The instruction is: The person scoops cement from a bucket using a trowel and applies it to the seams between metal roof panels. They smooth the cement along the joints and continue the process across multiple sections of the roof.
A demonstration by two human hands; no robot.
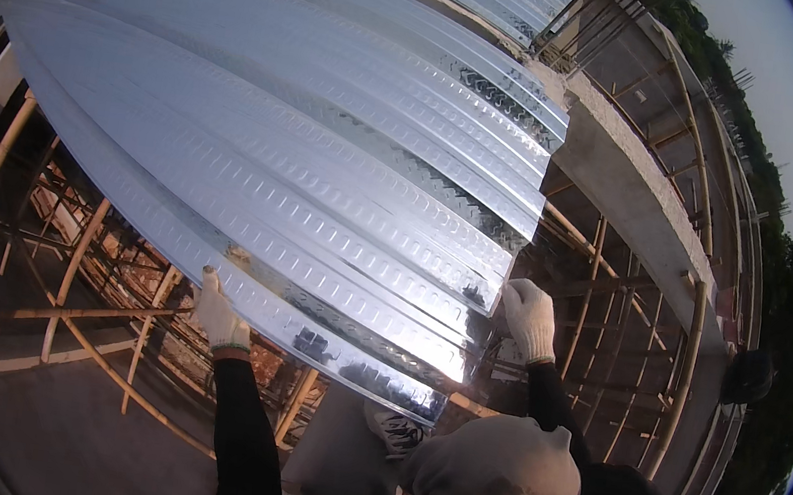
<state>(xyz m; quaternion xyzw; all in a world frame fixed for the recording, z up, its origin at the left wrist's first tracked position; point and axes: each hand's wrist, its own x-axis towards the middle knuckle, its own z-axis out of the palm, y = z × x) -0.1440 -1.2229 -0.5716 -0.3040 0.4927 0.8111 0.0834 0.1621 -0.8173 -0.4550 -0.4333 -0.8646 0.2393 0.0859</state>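
One broad stretch of ribbed metal decking [303, 195] lies before you, above bamboo poles [80, 251], its cut end near the concrete beam [637, 169]. Your gloved left hand [224, 317] is at the near long edge; your gloved right hand [529, 321], fingers bent, is at the cut end. How firmly either one grips, I cannot tell, because the underside is hidden. Pulling harder on one side could skew the metal, a sliding palm could meet its sharp rim, and leaning out could unsettle your shoe [395, 432] beside the open gaps.
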